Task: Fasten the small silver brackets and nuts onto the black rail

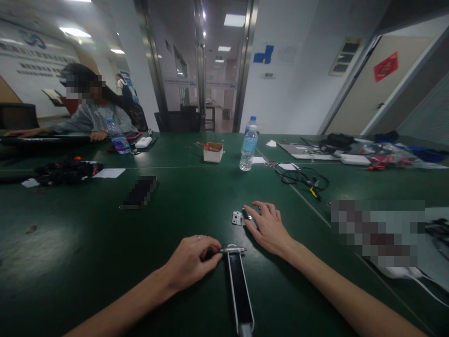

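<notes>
My left hand (194,257) is closed, with thumb and forefinger pinching a thin metal rod (235,250); something dark is partly hidden in its palm. The rod lies crosswise at the far end of a long, narrow frame (240,290) with pale metal edges and a black middle, which points toward me on the table. Farther right, my right hand (268,227) has its thumb and forefinger around a small silvery metal part (249,217); its other fingers are loosely bent. A small metal plate with holes (236,218) lies just left of that part.
Green tabletop (182,206) surrounds my hands. A phone (138,193) lies to the left, a small open box (213,153) and water bottle (249,149) farther back. Black cables (301,177) and a blurred-out item (377,234) are at right. Another person (93,103) sits at far left.
</notes>
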Demonstrator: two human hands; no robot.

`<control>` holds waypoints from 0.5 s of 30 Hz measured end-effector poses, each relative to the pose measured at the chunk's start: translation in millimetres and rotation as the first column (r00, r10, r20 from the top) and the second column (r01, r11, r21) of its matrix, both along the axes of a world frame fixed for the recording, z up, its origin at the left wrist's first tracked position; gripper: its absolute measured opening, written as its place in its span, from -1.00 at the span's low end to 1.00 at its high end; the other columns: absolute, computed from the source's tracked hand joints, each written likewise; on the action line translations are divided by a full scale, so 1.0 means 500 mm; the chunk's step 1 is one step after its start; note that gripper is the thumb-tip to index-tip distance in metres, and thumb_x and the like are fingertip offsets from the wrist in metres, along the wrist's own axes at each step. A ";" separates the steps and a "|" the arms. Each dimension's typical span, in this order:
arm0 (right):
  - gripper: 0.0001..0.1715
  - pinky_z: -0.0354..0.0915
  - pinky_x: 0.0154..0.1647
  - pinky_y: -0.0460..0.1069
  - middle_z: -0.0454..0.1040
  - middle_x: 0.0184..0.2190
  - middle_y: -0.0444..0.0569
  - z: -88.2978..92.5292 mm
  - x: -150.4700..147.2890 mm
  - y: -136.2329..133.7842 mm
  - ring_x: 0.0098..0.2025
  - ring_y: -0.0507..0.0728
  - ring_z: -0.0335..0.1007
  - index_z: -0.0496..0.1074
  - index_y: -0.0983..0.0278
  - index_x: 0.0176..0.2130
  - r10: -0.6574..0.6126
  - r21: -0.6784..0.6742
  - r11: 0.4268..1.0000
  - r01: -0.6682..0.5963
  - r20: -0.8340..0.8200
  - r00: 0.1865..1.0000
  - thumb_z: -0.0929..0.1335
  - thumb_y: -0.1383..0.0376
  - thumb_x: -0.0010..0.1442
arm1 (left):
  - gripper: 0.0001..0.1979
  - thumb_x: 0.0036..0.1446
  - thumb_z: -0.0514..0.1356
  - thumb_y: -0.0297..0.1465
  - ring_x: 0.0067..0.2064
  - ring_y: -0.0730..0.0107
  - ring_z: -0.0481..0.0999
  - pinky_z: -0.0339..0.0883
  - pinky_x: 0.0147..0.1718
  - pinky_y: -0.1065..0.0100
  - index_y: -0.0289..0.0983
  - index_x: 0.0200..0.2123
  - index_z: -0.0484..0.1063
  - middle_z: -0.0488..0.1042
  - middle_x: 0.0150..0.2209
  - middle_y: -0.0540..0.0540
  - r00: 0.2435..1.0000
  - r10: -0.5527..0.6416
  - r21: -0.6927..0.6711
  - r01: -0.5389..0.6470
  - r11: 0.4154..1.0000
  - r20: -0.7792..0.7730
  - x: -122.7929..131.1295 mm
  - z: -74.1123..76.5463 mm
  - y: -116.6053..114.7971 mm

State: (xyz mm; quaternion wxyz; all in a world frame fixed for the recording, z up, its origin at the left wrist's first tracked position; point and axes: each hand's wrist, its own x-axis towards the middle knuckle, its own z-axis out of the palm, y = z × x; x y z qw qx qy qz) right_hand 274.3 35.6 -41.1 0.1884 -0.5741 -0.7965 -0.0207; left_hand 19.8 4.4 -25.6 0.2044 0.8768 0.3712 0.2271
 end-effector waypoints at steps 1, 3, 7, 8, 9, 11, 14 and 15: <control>-0.56 0.19 0.01 0.25 0.29 0.08 0.15 0.001 0.000 0.002 0.10 0.34 0.11 0.35 0.20 0.11 0.002 -0.008 1.000 -0.002 0.009 1.000 0.19 0.14 0.32 | -0.88 0.14 0.20 -0.47 -0.48 0.45 0.40 0.28 -0.45 0.46 -0.28 -0.23 0.49 0.47 -0.43 0.03 1.000 0.004 -0.011 -0.004 1.000 0.001 0.000 -0.001 0.000; -0.58 0.18 0.01 0.25 0.31 0.07 0.14 0.003 -0.002 0.004 0.10 0.33 0.10 0.38 0.20 0.08 0.011 -0.013 1.000 -0.011 0.019 1.000 0.20 0.15 0.32 | -0.87 0.14 0.20 -0.47 -0.48 0.46 0.39 0.27 -0.45 0.46 -0.28 -0.22 0.49 0.47 -0.42 0.03 1.000 0.008 -0.028 -0.008 1.000 0.005 -0.001 -0.002 0.001; -0.69 0.19 -0.01 0.22 0.35 0.01 0.13 0.008 -0.005 0.002 0.08 0.33 0.11 0.47 0.22 -0.04 0.042 0.016 0.999 -0.042 0.022 0.999 0.25 0.25 0.28 | -0.87 0.16 0.21 -0.47 -0.45 0.45 0.41 0.27 -0.44 0.46 -0.27 -0.20 0.50 0.48 -0.41 0.03 1.000 -0.006 -0.051 0.005 0.999 -0.017 0.001 0.004 0.003; -0.73 0.19 -0.03 0.21 0.37 -0.01 0.12 0.009 -0.005 0.001 0.07 0.32 0.12 0.49 0.22 -0.10 0.052 0.022 0.998 -0.053 0.019 0.998 0.26 0.27 0.27 | -0.87 0.17 0.20 -0.47 -0.44 0.45 0.42 0.28 -0.43 0.46 -0.27 -0.20 0.50 0.49 -0.39 0.02 1.000 -0.015 -0.052 0.014 0.999 -0.022 0.001 0.007 0.003; -0.77 0.20 -0.03 0.20 0.38 -0.03 0.11 0.010 -0.004 0.000 0.07 0.32 0.13 0.50 0.22 -0.15 0.066 0.025 0.997 -0.067 0.016 0.998 0.28 0.28 0.26 | -0.87 0.19 0.19 -0.47 -0.42 0.44 0.43 0.29 -0.41 0.46 -0.27 -0.19 0.50 0.50 -0.36 0.01 0.999 -0.026 -0.051 0.025 0.998 -0.025 0.001 0.009 0.003; -0.82 0.20 -0.04 0.20 0.40 -0.06 0.09 0.013 -0.003 -0.003 0.06 0.30 0.14 0.50 0.22 -0.22 0.096 0.017 0.995 -0.096 0.003 0.995 0.30 0.29 0.24 | -0.86 0.21 0.18 -0.46 -0.36 0.42 0.46 0.32 -0.37 0.44 -0.26 -0.17 0.50 0.52 -0.30 -0.01 0.998 -0.048 -0.048 0.047 0.998 -0.029 0.001 0.012 0.004; -0.88 0.22 -0.03 0.21 0.40 -0.09 0.07 0.023 -0.001 -0.013 0.05 0.29 0.17 0.48 0.23 -0.28 0.117 -0.045 0.992 -0.118 -0.020 0.993 0.32 0.33 0.19 | -0.83 0.25 0.17 -0.45 -0.25 0.36 0.50 0.35 -0.28 0.38 -0.25 -0.11 0.48 0.53 -0.22 -0.05 0.997 -0.067 -0.035 0.065 0.997 -0.040 0.000 0.012 0.004; -0.89 0.23 -0.03 0.22 0.40 -0.09 0.07 0.028 0.000 -0.016 0.04 0.29 0.18 0.48 0.23 -0.30 0.116 -0.076 0.990 -0.118 -0.029 0.993 0.33 0.35 0.16 | -0.83 0.25 0.17 -0.45 -0.23 0.34 0.50 0.36 -0.26 0.36 -0.25 -0.10 0.48 0.53 -0.21 -0.06 0.997 -0.070 -0.026 0.069 0.997 -0.043 0.000 0.011 0.004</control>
